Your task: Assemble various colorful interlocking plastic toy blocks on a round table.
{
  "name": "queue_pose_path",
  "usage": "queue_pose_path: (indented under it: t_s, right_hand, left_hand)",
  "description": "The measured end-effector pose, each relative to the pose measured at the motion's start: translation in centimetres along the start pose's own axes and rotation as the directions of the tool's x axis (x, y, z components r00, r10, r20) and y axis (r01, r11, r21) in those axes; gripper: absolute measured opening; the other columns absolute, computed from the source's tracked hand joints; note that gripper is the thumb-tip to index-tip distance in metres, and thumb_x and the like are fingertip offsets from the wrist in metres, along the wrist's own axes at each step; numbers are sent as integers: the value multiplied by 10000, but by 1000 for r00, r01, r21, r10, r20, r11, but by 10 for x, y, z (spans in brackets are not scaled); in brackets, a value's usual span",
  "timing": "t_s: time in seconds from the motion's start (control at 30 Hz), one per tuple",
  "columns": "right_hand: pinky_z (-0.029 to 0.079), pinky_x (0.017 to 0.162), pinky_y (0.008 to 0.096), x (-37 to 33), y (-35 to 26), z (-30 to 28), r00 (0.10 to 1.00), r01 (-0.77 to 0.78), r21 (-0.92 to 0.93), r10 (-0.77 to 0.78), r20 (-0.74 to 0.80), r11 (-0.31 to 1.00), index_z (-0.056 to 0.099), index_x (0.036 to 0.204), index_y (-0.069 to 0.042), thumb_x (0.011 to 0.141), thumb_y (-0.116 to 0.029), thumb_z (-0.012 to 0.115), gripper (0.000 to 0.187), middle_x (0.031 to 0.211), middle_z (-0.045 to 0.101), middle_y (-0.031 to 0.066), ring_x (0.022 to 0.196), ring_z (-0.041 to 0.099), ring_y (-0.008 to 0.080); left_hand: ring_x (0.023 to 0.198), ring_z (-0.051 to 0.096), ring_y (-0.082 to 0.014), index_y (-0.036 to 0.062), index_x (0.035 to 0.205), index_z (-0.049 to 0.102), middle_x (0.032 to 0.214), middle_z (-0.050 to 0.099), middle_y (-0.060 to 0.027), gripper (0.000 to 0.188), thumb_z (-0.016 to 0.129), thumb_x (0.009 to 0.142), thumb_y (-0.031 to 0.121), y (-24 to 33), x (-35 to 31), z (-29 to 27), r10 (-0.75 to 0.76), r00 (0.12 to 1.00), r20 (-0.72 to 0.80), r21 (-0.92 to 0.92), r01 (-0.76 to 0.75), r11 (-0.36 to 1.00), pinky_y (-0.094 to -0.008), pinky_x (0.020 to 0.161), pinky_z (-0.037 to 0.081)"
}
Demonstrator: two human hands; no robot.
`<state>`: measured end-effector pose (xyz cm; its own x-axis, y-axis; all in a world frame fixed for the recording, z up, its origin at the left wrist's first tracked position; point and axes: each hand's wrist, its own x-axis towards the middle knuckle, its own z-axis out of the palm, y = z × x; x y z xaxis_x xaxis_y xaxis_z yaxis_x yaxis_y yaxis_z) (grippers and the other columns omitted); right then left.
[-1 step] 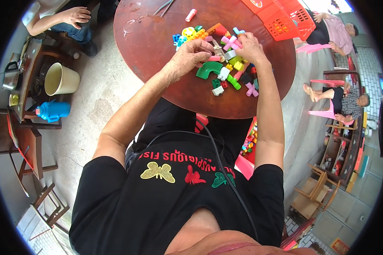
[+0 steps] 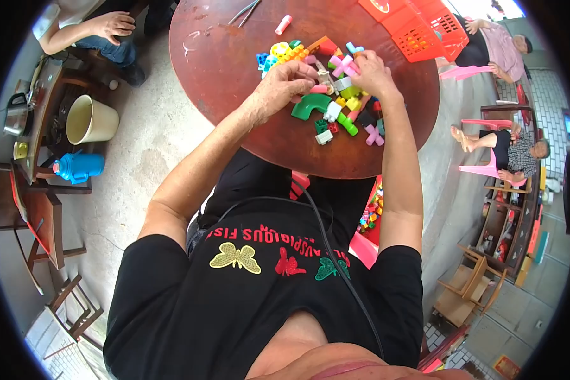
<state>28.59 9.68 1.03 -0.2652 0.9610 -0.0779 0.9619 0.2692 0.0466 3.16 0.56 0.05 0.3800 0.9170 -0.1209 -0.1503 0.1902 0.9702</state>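
Note:
Over a pile of plastic building blocks (image 2: pixel 313 104) on a round reddish-brown table (image 2: pixel 228 69), both my hands are at work. My left hand (image 2: pixel 287 82) is closed in a pinch at the pile's left side, on a pink tube-shaped block (image 2: pixel 320 89). A clear block lies just past its fingertips. My right hand (image 2: pixel 373 75) curls over the right side, fingers bent down among the blocks; what they grip is partly hidden. Against those fingers are a pink cross-shaped block (image 2: pixel 342 65) and a grey block (image 2: pixel 343 83). Nearer me lies a green curved block (image 2: pixel 310 106).
A red plastic basket (image 2: pixel 418 38) stands at the table's far right edge. A lone pink block (image 2: pixel 284 25) lies at the far side. More blocks (image 2: pixel 372 212) fill a container below, by my legs. A dark cable (image 2: pixel 326 231) crosses my shirt. Other people sit left and right.
The grey block and a yellow-green one by my right fingers have shifted slightly. Both hands stay almost where they were.

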Motion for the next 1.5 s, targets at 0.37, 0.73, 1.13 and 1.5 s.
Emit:
queue_pose_path:
  t_s: [0.37, 0.73, 1.13, 1.5]
  right_hand:
    - [459, 841, 414, -43, -8, -11, 872, 47, 369, 142, -468, 928, 579, 1027, -59, 733, -133, 652, 312, 1000, 578, 89, 996, 581, 257]
    - [499, 794, 320, -192, 93, 29, 817, 398, 783, 573, -65, -478, 549, 1103, -31, 885, -184, 588, 269, 912, 594, 52, 891, 590, 152]
    - [549, 703, 352, -315, 283, 175, 267, 113, 891, 877, 400, -441, 604, 998, -101, 814, -170, 720, 228, 915, 652, 46, 765, 644, 194]
    - [531, 742, 307, -211, 269, 71, 626, -320, 904, 780, -22, 283, 581, 1192, -19, 809, -208, 681, 438, 1047, 641, 99, 864, 636, 175]
  left_hand:
    - [886, 580, -89, 80, 1071, 602, 978, 630, 2, 216, 602, 868, 153, 4, -11, 4, -57, 998, 11, -35, 58, 998, -259, 736, 482]
    - [883, 616, -115, 51, 1074, 614, 989, 647, -35, 191, 601, 887, 87, -1, 3, 7, -37, 999, -38, -38, 36, 999, -266, 731, 520]
    - [930, 633, -175, 4, 1167, 550, 1050, 641, -109, 263, 571, 916, 80, -15, 1, 10, -56, 996, 69, -73, 61, 995, -297, 762, 547]
    - [1020, 600, -206, 21, 1212, 530, 1108, 614, -116, 309, 549, 925, 132, -4, 2, 13, 21, 986, 164, -146, 3, 989, -351, 834, 506]
